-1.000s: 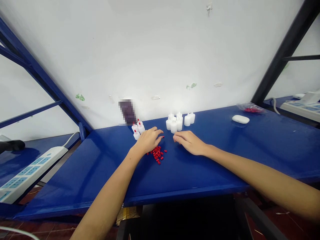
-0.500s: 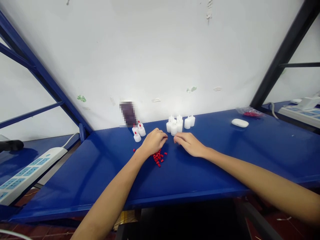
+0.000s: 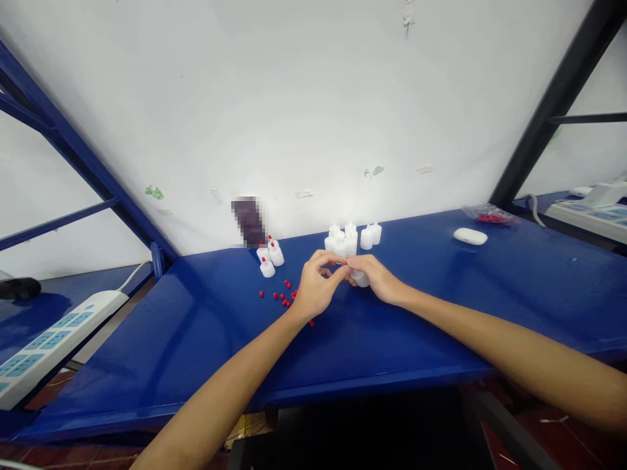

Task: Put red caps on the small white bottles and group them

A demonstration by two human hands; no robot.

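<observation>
My right hand (image 3: pixel 379 279) is closed around a small white plastic bottle (image 3: pixel 361 279), most of it covered by the fingers. Thumb and forefinger of my left hand (image 3: pixel 317 284) are pinched at the bottle's top, with a trace of red, apparently a small red cap, at the fingertips. Loose red caps (image 3: pixel 285 301) lie on the blue table beside and partly behind my left hand. Just beyond my hands stands a group of white bottles (image 3: pixel 351 243) without red tips. Several white bottles with red caps (image 3: pixel 267 268) stand upright to the left.
A blurred dark object (image 3: pixel 251 222) leans on the wall behind the capped bottles. A white oval case (image 3: pixel 470 236) lies to the right on the blue table (image 3: pixel 441 313), with a clear bag of red pieces (image 3: pixel 490 215) farther back. A power strip (image 3: pixel 63 339) is at far left.
My left hand has moved right, away from the red caps, and now meets my right hand at the fingertips. The white bottle in my right hand has come into view.
</observation>
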